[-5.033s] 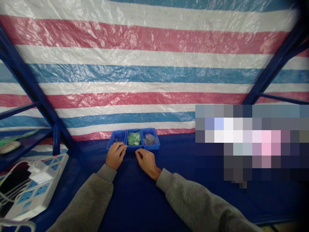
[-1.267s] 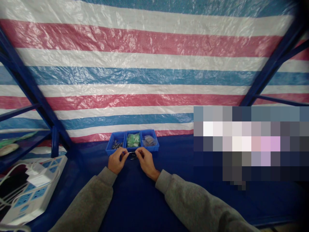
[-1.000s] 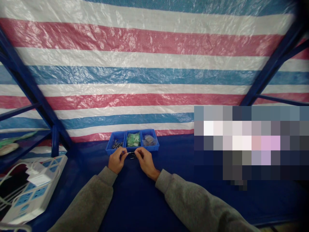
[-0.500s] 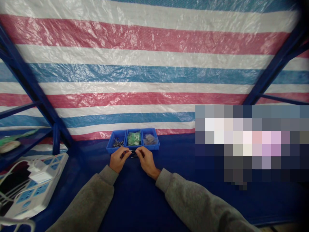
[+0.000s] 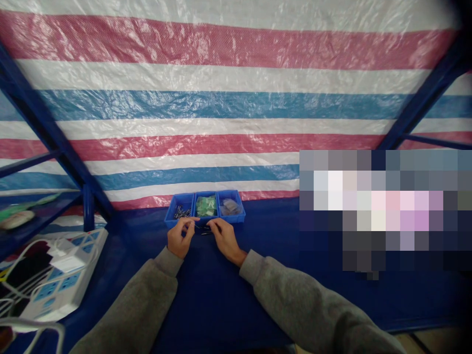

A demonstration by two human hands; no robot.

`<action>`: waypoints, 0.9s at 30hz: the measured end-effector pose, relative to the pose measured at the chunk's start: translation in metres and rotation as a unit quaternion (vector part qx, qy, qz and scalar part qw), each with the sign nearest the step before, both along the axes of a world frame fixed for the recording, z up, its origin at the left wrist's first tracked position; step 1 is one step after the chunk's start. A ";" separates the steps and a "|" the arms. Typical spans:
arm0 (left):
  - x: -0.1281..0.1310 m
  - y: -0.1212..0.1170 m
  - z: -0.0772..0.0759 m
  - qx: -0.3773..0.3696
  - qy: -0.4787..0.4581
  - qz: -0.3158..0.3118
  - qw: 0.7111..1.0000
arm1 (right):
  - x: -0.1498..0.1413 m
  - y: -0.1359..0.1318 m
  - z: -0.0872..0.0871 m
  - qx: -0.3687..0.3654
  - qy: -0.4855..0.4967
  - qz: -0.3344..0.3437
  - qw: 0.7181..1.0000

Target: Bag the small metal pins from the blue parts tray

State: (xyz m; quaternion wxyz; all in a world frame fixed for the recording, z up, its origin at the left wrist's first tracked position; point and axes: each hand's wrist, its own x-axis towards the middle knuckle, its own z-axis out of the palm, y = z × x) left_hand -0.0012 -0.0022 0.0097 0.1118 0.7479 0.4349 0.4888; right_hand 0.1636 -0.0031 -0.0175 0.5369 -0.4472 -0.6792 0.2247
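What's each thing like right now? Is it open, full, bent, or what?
Left blue bin: open, small dark parts inside.
Middle blue bin: open, green packets inside.
Right blue bin: open, clear packets inside.
Left hand: fingers bent; hold unclear.
Right hand: fingers bent; hold unclear.
Power strip: white adapter on it.
Striped sheet: wrinkled.

On the tabletop (image 5: 216, 305) in front of the tarp (image 5: 221, 105), the left bin (image 5: 170, 210) has small rods (image 5: 182, 212) in it, the middle bin (image 5: 205, 220) next to it has packets (image 5: 206, 206), and the right bin (image 5: 235, 218) has little bags (image 5: 231, 206). The left hand (image 5: 180, 237) is in front of the left bin, the right hand (image 5: 225, 240) is in front of the right bin, and thin sticks (image 5: 205, 233) lie on the tabletop between the hands. A power strip (image 5: 75, 290) sits off to the left.
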 end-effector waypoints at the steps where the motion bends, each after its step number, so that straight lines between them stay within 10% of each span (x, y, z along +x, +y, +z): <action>1: 0.000 0.000 -0.001 -0.011 -0.004 -0.007 1.000 | 0.000 0.000 0.000 -0.001 0.000 0.000 1.000; 27: 0.001 0.007 -0.006 -0.065 0.034 -0.019 0.997 | -0.001 -0.007 0.004 0.028 -0.001 0.045 0.999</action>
